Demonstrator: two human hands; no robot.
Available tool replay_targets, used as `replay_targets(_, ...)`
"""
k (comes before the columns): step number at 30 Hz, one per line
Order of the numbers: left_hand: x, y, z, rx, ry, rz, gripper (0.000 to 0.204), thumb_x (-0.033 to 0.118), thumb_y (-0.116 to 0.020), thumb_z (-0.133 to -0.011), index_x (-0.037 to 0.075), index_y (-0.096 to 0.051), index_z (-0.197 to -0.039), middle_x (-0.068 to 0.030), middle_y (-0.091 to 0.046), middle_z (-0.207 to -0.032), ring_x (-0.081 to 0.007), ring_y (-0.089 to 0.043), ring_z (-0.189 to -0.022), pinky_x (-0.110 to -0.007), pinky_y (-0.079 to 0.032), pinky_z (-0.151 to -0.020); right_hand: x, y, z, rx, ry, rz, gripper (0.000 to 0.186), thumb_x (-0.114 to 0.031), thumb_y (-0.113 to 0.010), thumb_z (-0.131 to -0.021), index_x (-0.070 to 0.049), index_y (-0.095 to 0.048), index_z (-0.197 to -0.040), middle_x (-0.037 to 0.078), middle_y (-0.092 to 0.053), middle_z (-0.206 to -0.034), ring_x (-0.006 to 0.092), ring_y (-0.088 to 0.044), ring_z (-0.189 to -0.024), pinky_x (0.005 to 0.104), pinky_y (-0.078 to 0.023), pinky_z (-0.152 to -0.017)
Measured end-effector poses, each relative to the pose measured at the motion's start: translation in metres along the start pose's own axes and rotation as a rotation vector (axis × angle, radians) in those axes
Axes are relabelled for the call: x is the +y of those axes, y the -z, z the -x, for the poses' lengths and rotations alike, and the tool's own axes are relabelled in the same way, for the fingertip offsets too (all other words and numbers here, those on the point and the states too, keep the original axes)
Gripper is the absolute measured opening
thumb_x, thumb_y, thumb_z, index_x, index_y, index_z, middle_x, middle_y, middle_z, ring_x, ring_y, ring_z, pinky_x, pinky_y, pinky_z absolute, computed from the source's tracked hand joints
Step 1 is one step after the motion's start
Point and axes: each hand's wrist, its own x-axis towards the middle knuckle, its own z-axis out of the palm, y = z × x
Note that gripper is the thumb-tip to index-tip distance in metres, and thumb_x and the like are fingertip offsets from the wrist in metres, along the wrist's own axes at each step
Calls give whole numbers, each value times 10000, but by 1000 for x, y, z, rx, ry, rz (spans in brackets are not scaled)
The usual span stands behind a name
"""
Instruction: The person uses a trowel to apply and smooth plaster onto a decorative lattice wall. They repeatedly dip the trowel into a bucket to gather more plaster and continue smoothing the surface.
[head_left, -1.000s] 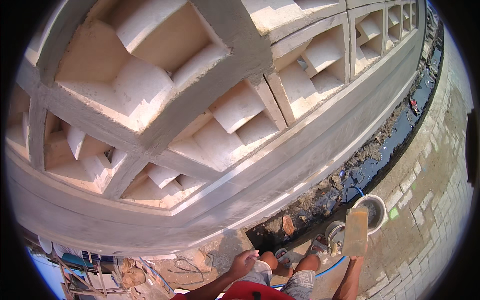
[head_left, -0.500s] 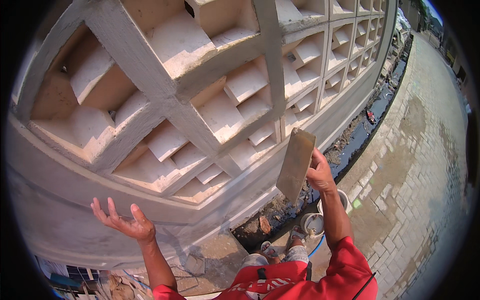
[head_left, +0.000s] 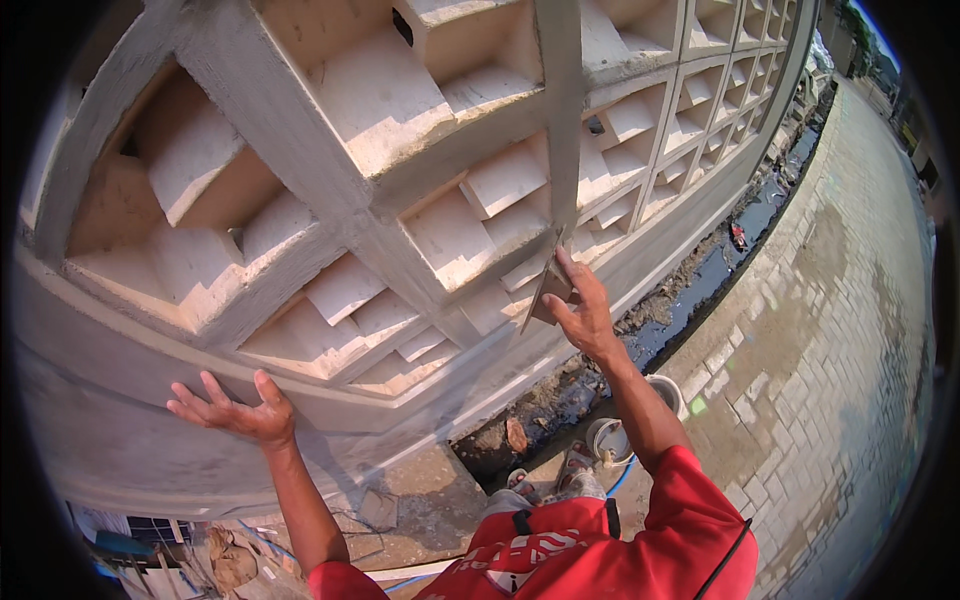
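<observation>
My right hand grips a plastering trowel, its flat plate turned nearly edge-on and close to the wall. Whether the plate touches the wall I cannot tell. A tall wall of pale openwork blocks framed by grey plastered bands fills the left and middle of the view. My left hand is raised in front of the smooth lower band, palm up, fingers spread and holding nothing.
A ditch with dark water runs along the wall's foot. Beside my sandalled feet stand a white bucket and a smaller bucket, near a blue hose. Brick paving lies right; a crumpled brown sack lies lower left.
My right hand has moved left and up toward the wall, turning the trowel from face-on to nearly edge-on. My left hand has shifted slightly left, still spread.
</observation>
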Motion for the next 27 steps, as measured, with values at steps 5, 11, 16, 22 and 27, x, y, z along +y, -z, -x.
replay_targets(5, 2, -3, -1, 11, -14, 3, 691, 373, -619, -877, 110, -341, -1453, -225, -181, -1552, -470, -87, -1439, -657, -139, -1114, -1, -14, -4, 144, 82, 102, 679, 13, -692, -762, -43, -469, -1401, 169, -594, -984, 313, -604, -863, 366, -492, -768)
replay_targets(11, 1, -2, -1, 10, -16, 9, 702, 360, -634, -868, 103, -346, -1454, -222, -190, -1548, -463, -94, -1440, -654, -141, -1116, -2, -27, -10, 162, 75, 267, 689, 1, -691, -764, -56, -458, -1411, 171, -567, -956, 341, -589, -838, 387, -490, -759)
replay_targets(16, 2, -3, 0, 15, -10, 36, 703, 332, -657, -858, 86, -363, -1447, -218, -208, -1542, -464, -116, -1434, -640, -149, -1119, 6, -31, 7, 66, 55, 433, 667, -5, -672, -769, -53, -468, -1403, 188, -563, -965, 363, -586, -830, 378, -495, -744)
replay_targets(22, 2, 0, 1, 12, -18, 26, 707, 357, -653, -860, 88, -366, -1447, -218, -212, -1541, -466, -117, -1434, -646, -154, -1114, -4, -12, 3, 203, 20, 375, 692, -35, -671, -761, -52, -453, -1418, 164, -544, -898, 321, -586, -772, 385, -488, -706)
replay_targets(27, 2, -3, 0, 20, -21, 34, 702, 353, -657, -860, 91, -371, -1445, -221, -216, -1540, -464, -119, -1434, -644, -157, -1114, 5, -25, -9, 223, 71, 402, 678, -31, -656, -774, -74, -455, -1420, 161, -527, -875, 334, -563, -737, 405, -481, -652)
